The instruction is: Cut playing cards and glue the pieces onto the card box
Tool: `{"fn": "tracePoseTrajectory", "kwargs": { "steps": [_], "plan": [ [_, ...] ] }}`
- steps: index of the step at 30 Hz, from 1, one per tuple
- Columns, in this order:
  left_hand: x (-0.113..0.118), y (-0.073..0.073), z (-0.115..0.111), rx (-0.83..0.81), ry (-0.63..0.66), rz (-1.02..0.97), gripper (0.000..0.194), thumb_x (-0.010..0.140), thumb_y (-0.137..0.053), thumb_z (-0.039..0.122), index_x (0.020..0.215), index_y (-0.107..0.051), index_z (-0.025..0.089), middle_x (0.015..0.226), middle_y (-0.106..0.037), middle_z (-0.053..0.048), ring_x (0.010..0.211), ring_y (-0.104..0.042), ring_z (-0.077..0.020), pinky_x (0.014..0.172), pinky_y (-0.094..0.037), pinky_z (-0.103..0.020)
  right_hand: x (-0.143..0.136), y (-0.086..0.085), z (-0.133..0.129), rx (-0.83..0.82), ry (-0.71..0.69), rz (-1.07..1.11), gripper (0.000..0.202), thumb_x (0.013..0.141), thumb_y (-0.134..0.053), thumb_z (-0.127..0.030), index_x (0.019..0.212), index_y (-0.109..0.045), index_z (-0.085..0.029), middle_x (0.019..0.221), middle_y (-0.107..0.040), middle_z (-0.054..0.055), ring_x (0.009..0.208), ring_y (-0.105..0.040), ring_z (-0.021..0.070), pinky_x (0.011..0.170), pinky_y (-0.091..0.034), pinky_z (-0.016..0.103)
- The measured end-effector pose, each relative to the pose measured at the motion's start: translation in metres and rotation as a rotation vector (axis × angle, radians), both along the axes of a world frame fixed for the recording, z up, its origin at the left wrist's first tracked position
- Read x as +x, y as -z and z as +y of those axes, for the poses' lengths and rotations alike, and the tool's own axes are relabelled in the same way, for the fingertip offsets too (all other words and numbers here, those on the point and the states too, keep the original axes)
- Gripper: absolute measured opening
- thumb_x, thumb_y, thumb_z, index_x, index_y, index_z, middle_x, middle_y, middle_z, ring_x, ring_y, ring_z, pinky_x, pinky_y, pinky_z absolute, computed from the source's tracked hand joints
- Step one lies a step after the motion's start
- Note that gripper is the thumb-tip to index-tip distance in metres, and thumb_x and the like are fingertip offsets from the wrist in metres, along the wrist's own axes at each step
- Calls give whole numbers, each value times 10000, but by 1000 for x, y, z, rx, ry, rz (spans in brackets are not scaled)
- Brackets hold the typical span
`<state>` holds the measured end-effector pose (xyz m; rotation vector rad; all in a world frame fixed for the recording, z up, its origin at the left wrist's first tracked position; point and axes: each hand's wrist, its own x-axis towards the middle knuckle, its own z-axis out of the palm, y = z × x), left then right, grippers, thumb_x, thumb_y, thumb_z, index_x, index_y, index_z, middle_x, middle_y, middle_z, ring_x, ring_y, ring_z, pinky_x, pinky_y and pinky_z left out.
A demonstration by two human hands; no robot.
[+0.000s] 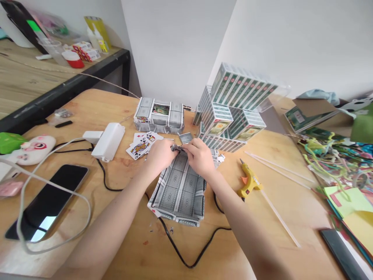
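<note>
An open box built from grey-backed playing cards (182, 186) lies on the wooden table in front of me. My left hand (161, 155) and my right hand (199, 157) meet over its far end, fingers pinched on a small folded playing card between them. Whether that card is joined to the box's far wall I cannot tell. Loose playing cards (140, 147) lie face up just beyond my left hand. Behind them stands a second card-built box (159, 116), with a gap in its top. One card (185, 138) lies face down past my fingers.
Decks in clear cases (233, 112) are stacked behind my right hand. To the right lie a yellow glue gun (249, 181) and clear glue sticks (281, 217). A phone (49, 204), a white power adapter (107, 142) and cables are at left; a black cord (189, 266) loops in front.
</note>
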<state>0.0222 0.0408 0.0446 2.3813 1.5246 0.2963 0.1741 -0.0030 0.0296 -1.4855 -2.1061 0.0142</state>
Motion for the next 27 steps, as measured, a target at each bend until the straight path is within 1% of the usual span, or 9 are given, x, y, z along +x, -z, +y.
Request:
{"fn": "tracePoseTrajectory", "kwargs": {
  "steps": [5,10,15,22,27],
  "plan": [
    [-2,2,1,6,1,-12,226,752,-514,318,831,-688,196,817,-696,-86,821,-629,-247,663,-420,-299,-1,2,-1,11,17,-67,279,869,-392,-127,900,-657,-209,779,-542,62,802,-490,196,716,-407,295],
    [-2,3,2,10,5,5,247,760,-503,328,849,-694,199,791,-695,-81,791,-628,-238,642,-409,-296,-2,3,1,-13,35,7,286,870,-382,-124,868,-657,-203,812,-549,61,824,-515,179,724,-421,270],
    [-2,4,2,14,18,12,252,768,-494,338,809,-693,189,762,-688,-82,755,-622,-229,630,-395,-291,-3,2,1,-53,55,77,257,869,-403,-147,862,-654,-200,852,-575,56,837,-547,170,724,-436,254],
    [1,2,1,38,18,48,261,763,-471,321,788,-690,183,755,-686,-88,758,-623,-239,595,-376,-297,-4,1,3,-87,85,122,234,867,-425,-174,848,-657,-201,823,-574,49,796,-570,169,696,-442,255],
    [0,1,2,26,16,58,256,765,-468,326,785,-683,189,755,-685,-88,760,-623,-242,595,-381,-300,-3,3,6,-109,69,135,231,862,-434,-175,849,-663,-203,803,-577,45,806,-573,175,702,-441,258]
  ]
}}
